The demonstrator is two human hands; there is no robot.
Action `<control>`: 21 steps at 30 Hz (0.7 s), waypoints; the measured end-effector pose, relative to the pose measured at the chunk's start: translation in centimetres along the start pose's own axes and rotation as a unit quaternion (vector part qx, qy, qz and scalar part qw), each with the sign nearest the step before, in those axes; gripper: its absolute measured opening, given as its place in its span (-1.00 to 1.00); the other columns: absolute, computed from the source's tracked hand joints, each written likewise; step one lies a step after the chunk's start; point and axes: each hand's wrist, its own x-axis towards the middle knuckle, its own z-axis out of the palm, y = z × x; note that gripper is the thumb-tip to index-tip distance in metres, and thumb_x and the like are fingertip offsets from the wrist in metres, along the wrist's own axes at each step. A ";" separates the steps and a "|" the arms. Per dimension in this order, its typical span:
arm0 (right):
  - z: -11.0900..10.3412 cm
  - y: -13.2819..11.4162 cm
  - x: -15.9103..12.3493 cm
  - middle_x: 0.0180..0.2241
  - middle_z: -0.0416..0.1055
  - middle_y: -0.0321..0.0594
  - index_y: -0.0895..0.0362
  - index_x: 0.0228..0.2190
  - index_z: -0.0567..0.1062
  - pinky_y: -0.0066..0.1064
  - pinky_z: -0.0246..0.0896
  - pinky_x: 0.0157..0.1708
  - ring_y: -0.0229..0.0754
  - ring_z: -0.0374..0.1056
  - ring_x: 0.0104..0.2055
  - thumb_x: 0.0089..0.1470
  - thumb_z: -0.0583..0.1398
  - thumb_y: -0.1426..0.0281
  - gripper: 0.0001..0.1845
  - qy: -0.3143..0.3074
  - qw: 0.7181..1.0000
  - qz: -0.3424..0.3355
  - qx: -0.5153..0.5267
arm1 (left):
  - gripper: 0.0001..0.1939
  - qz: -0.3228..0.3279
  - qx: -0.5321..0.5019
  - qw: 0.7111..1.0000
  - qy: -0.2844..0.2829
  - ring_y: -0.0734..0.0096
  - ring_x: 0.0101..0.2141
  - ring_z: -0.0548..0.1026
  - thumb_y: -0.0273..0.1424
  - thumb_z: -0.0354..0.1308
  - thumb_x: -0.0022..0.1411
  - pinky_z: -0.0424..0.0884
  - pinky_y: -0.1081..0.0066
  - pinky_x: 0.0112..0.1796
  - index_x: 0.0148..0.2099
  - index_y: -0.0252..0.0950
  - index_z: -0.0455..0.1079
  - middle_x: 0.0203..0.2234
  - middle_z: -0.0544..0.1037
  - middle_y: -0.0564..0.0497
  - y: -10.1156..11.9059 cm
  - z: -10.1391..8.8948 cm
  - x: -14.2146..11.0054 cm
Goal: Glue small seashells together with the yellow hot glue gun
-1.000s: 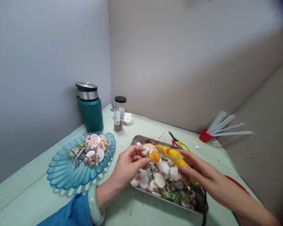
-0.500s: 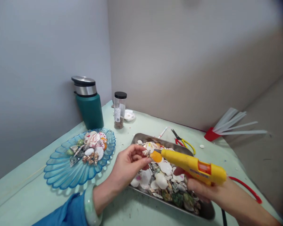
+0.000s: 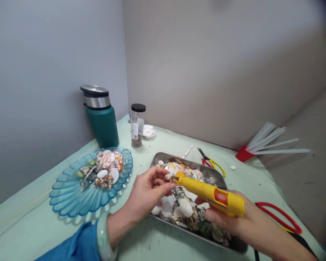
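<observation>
Between thumb and fingers, my left hand (image 3: 148,190) pinches a small spotted spiral seashell (image 3: 168,177) above the near left part of a metal tray (image 3: 195,237). My right hand (image 3: 230,214) is wrapped round a yellow hot glue gun (image 3: 212,194). The gun's dark nozzle points left and meets the shell, or sits just in front of it. Beneath both hands the tray holds many loose shells (image 3: 185,207), white, green and orange. To the left, a blue scalloped glass plate (image 3: 70,199) bears a cluster of shells (image 3: 107,163).
Behind the plate stand a green bottle (image 3: 103,127) and a clear black-lidded jar (image 3: 138,125). Scissors (image 3: 210,163) and a marker (image 3: 188,151) lie past the tray. At right are a red cup (image 3: 244,154) of glue sticks (image 3: 268,139) and a red-handled tool (image 3: 281,214).
The glue gun has shifted left and slightly down, bringing its nozzle over to the shell. My left hand stays nearly still. More of the red-handled tool shows.
</observation>
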 end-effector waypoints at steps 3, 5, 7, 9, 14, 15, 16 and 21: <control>0.0 -0.2 0.0 -0.55 0.48 -0.32 0.01 -0.45 0.60 -0.44 0.25 -0.58 -0.14 0.38 -0.50 -0.03 0.26 0.22 -0.84 0.011 1.000 -0.002 0.009 | -0.72 0.002 0.002 1.000 -0.001 0.45 -0.56 0.48 -0.39 0.30 0.01 0.39 0.53 -0.58 -0.22 -0.32 0.34 -0.63 0.47 0.13 -0.1 0.0 0.0; 0.0 -0.4 0.0 -0.56 0.48 -0.34 -0.01 -0.44 0.62 -0.45 0.24 -0.60 -0.17 0.36 -0.55 -0.04 0.26 0.22 -0.84 0.006 1.000 0.003 0.008 | -0.73 0.000 0.003 1.000 0.000 0.45 -0.56 0.48 -0.38 0.30 0.02 0.39 0.53 -0.59 -0.22 -0.31 0.34 -0.63 0.47 0.12 -0.1 0.0 0.0; -0.1 -0.6 0.0 -0.53 0.50 -0.34 -0.01 -0.43 0.62 -0.44 0.25 -0.58 -0.17 0.36 -0.54 -0.03 0.25 0.22 -0.84 0.000 1.000 0.003 0.003 | -0.73 0.001 0.005 1.000 0.000 0.46 -0.56 0.48 -0.39 0.29 0.02 0.39 0.54 -0.59 -0.23 -0.31 0.34 -0.63 0.47 0.12 -0.1 0.0 0.0; -0.1 -0.6 0.0 -0.51 0.51 -0.33 -0.01 -0.45 0.62 -0.44 0.25 -0.57 -0.17 0.36 -0.53 -0.03 0.25 0.22 -0.84 0.003 1.000 -0.003 0.002 | -0.73 0.005 0.005 1.000 -0.001 0.46 -0.56 0.48 -0.39 0.30 0.02 0.39 0.54 -0.58 -0.23 -0.31 0.35 -0.62 0.47 0.12 -0.1 0.0 0.0; 0.0 -0.3 -0.1 -0.61 0.44 -0.35 0.01 -0.51 0.59 -0.47 0.17 -0.65 -0.23 0.28 -0.61 -0.01 0.24 0.21 -0.82 0.011 0.999 -0.006 -0.032 | -0.73 0.005 0.007 1.000 -0.002 0.45 -0.58 0.46 -0.38 0.30 0.01 0.39 0.54 -0.62 -0.23 -0.31 0.35 -0.63 0.46 0.12 -0.1 0.0 -0.1; 0.0 -0.3 -0.1 -0.61 0.44 -0.34 0.01 -0.52 0.58 -0.46 0.18 -0.64 -0.23 0.28 -0.61 0.00 0.23 0.21 -0.81 0.012 0.999 -0.007 -0.042 | -0.72 0.005 0.008 1.000 -0.002 0.46 -0.58 0.45 -0.38 0.30 0.01 0.39 0.54 -0.62 -0.22 -0.31 0.35 -0.63 0.46 0.12 -0.1 0.0 -0.1; 0.0 -0.3 -0.1 -0.60 0.44 -0.33 0.02 -0.53 0.57 -0.46 0.18 -0.64 -0.22 0.29 -0.60 0.00 0.23 0.20 -0.79 0.013 0.999 -0.009 -0.050 | -0.72 0.005 0.009 1.000 -0.001 0.46 -0.58 0.45 -0.38 0.30 0.01 0.39 0.54 -0.62 -0.22 -0.31 0.35 -0.64 0.46 0.12 -0.1 0.0 -0.1; 0.3 -0.4 -0.2 -0.61 0.45 -0.34 0.01 -0.55 0.56 -0.45 0.18 -0.64 -0.21 0.30 -0.61 0.00 0.23 0.19 -0.79 0.027 0.998 -0.007 -0.053 | -0.73 0.007 0.005 1.000 -0.004 0.47 -0.58 0.44 -0.38 0.29 0.01 0.38 0.54 -0.61 -0.22 -0.31 0.35 -0.63 0.46 0.12 -0.1 0.0 -0.1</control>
